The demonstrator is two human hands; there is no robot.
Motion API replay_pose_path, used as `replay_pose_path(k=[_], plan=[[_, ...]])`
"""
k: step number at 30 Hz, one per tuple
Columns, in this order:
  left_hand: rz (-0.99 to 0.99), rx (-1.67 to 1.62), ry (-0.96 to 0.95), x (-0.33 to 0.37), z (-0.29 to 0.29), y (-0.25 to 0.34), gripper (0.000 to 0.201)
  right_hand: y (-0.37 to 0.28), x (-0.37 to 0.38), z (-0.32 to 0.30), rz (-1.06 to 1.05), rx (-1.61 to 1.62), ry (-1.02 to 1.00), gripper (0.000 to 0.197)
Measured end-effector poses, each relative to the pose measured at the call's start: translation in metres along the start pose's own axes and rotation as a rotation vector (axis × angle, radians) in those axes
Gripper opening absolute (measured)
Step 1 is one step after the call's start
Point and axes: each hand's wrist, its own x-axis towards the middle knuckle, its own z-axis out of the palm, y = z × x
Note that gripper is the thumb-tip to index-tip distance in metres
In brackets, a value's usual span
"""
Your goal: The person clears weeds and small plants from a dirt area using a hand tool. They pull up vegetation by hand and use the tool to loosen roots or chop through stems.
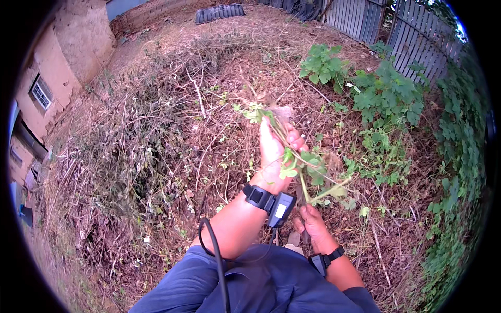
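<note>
Bundle of leafy stems [314, 168], one. Held in the left hand [272, 148], palm turned up, fingers curled over the stems and thumb laid along the opposite side. Stems are thin and pale green to brown, some forked; lobed green leaves are carried at both ends, with a few withered brown ones among them.

Pale label [281, 211], set on the black wrist device [287, 201] just below the grip; no writing can be made out at this size.

Long axis: laid slantwise across the palm, one leafy end pointed beyond the grip and to its left, the other brought back toward the body and to its right. At this nearer end a thicker forked stem is met by the right hand [315, 225], fingers bent near a dark narrow object; whether either is gripped cannot be told.

Surroundings: dry brush [130, 130] is spread left of the grip; broad-leaved plants [389, 94] are rooted beyond it, to the right.
</note>
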Motion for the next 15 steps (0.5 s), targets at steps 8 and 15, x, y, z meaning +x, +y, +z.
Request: replay_pose_path(k=[8, 15], plan=[[0.269, -0.04, 0.044, 0.007, -0.013, 0.07, 0.056, 0.005, 0.008, -0.006, 0.095, -0.306, 0.083, 0.027], [0.641, 0.227, 0.289, -0.002, -0.046, 0.137, 0.05, 0.003, -0.003, -0.047, 0.09, -0.34, 0.249, 0.022]])
